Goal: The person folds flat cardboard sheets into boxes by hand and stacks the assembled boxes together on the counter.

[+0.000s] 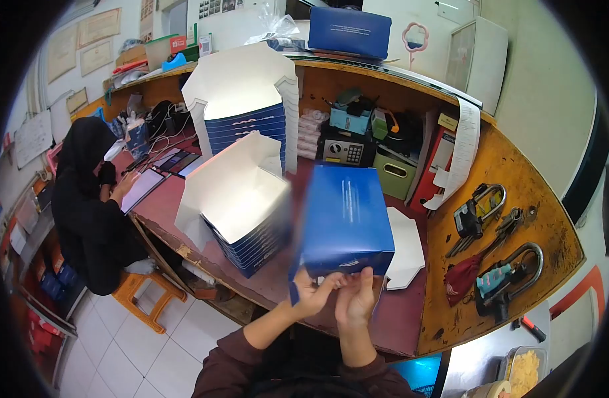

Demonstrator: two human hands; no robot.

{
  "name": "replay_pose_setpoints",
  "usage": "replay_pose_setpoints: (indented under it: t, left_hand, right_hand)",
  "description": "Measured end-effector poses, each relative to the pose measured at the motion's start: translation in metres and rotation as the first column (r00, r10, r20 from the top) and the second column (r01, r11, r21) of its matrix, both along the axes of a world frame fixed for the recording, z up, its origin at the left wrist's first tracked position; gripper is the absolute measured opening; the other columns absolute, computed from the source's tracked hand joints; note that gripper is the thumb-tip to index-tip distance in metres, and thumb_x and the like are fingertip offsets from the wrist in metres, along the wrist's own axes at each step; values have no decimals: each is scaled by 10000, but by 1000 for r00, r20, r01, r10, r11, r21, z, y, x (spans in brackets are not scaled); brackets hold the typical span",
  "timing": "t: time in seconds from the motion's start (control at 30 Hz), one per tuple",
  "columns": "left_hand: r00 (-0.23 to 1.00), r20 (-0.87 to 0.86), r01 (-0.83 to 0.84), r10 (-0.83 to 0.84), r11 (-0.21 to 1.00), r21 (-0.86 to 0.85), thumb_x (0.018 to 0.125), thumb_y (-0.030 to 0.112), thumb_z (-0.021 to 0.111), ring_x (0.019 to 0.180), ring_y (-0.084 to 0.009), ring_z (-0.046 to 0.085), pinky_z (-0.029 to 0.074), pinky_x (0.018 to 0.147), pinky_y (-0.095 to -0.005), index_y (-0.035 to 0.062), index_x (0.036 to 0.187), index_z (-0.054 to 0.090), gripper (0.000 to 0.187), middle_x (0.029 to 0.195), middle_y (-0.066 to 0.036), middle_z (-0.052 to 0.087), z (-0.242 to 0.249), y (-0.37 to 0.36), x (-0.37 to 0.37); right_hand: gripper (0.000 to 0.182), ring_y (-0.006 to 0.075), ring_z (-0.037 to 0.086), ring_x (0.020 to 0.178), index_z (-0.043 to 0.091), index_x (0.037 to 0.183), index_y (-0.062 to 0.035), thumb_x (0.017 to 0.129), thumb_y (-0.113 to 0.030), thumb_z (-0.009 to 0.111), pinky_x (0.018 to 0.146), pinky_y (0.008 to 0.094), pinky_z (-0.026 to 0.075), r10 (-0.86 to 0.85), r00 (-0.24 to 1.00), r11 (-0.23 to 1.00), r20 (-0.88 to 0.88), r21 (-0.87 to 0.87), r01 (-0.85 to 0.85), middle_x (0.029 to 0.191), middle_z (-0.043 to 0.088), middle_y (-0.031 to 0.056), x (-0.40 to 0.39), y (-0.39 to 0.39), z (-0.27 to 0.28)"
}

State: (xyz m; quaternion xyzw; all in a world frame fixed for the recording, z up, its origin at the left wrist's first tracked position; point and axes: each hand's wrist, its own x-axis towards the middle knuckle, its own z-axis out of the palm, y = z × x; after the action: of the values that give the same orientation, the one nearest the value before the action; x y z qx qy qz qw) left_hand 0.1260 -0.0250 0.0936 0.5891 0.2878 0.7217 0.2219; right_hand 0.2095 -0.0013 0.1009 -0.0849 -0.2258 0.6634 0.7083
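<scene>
A blue cardboard box (347, 215) with faint white print is held up in front of me, above the desk. My left hand (311, 293) grips its lower left corner, thumb bent toward the near edge. At the near lower edge, my right hand (355, 298) has its thumb raised against the box and its fingers curled in. Some fingertips are hidden. Left of the box stands a stack of nested open boxes (244, 222), white inside and blue outside. Behind it rises a taller nested stack (244, 126). A white cardboard flap piece (404, 252) lies to the right.
Another person in black (89, 205) sits at the left by a tablet (143, 189), near an orange stool (142, 295). Padlocks (510, 278) and keys lie on the wooden side top at right. A small safe (344, 151) sits under the shelf, which bears another blue box (349, 32).
</scene>
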Motion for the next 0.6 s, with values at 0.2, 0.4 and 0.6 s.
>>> replay_pose_setpoints:
  t: [0.2,0.4,0.6]
  left_hand:
    - [939,331,205,-98,929,-308,916,265,425,781,-142,574,465,663,-295,29,944,552,270,899,-60,593,-4,8,-29]
    - [916,390,63,91,929,-365,844,173,590,731,-106,553,409,654,-202,14,873,629,166,862,-64,618,4,-5,-17]
    - [860,438,-46,261,896,-442,835,234,615,353,-63,410,310,368,-215,2,562,620,358,407,-2,465,4,-5,-9]
  right_hand:
    - [172,77,471,640,539,971,-101,823,-15,553,556,213,385,246,969,968,-18,46,-245,785,555,-13,20,10,6]
    - [396,193,530,1040,475,1190,-59,807,24,528,941,331,402,-162,965,969,208,217,116,1144,546,87,8,9,-3]
    - [428,206,508,1022,405,1208,-53,808,13,541,898,350,411,143,984,979,103,131,-156,1110,518,83,-14,-10,-5]
